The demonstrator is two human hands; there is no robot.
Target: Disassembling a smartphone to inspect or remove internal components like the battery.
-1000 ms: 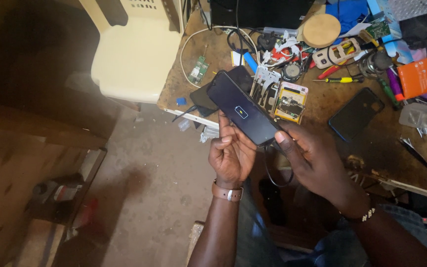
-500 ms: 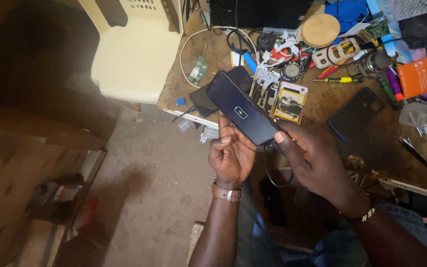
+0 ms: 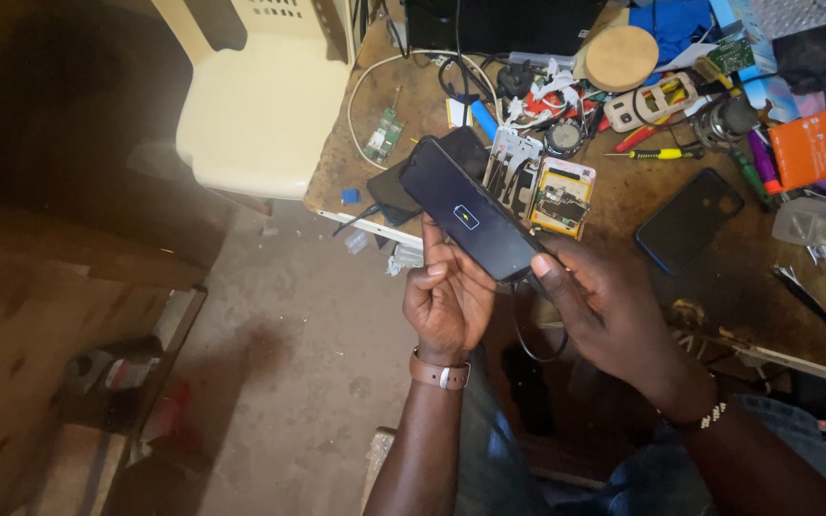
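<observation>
A dark smartphone (image 3: 468,210) lies slanted across both my hands, its screen lit with a small battery icon. My left hand (image 3: 446,301) cups it from below near the bottom end. My right hand (image 3: 599,311) pinches the lower right corner, where a thin black cable (image 3: 526,339) hangs down in a loop. I hold the phone above the near edge of a cluttered wooden workbench (image 3: 623,201).
An opened phone with a yellow interior (image 3: 561,196), another dark phone (image 3: 688,220), a yellow-handled screwdriver (image 3: 657,153), a small green circuit board (image 3: 384,136), an orange box (image 3: 819,143) and tangled wires lie on the bench. A cream plastic chair (image 3: 260,105) stands at the left.
The phone's screen icon has changed to a yellow-marked battery symbol. My hands and the phone have stayed almost in place.
</observation>
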